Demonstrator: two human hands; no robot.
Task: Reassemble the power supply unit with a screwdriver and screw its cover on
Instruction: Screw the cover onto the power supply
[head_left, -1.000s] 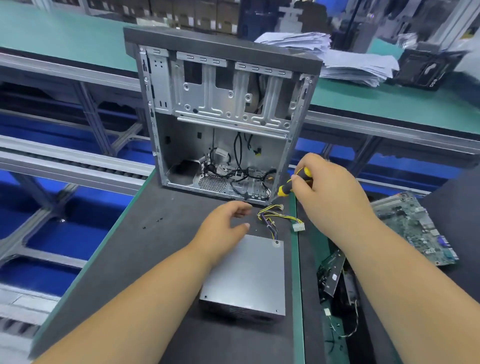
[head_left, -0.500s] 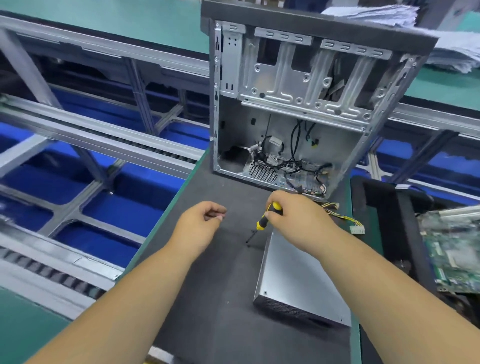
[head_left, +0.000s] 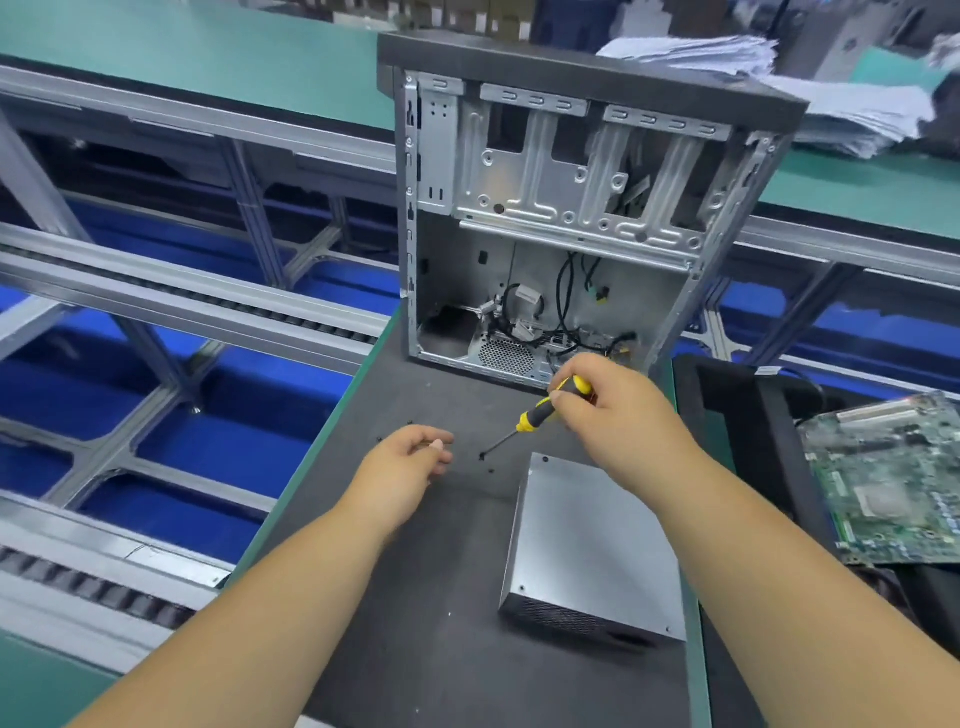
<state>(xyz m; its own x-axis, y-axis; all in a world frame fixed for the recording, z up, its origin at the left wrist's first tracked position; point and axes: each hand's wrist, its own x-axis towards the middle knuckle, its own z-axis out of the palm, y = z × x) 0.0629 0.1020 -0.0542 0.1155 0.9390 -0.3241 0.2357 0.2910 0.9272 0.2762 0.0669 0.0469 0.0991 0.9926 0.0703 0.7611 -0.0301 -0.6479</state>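
Bright, even overhead lighting — shadows soft and faint. Wide-angle bowing at edges; motion blur softens the far background, top right.

Green benches (head_left: 208, 62), grey conveyor rails (head_left: 182, 301)

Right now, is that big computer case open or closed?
Open: the computer case has no side panel, and its cables and metal bays show inside.

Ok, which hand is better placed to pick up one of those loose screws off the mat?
Probably the left hand: it holds nothing visible and hovers beside the screws, while the right hand grips the screwdriver.
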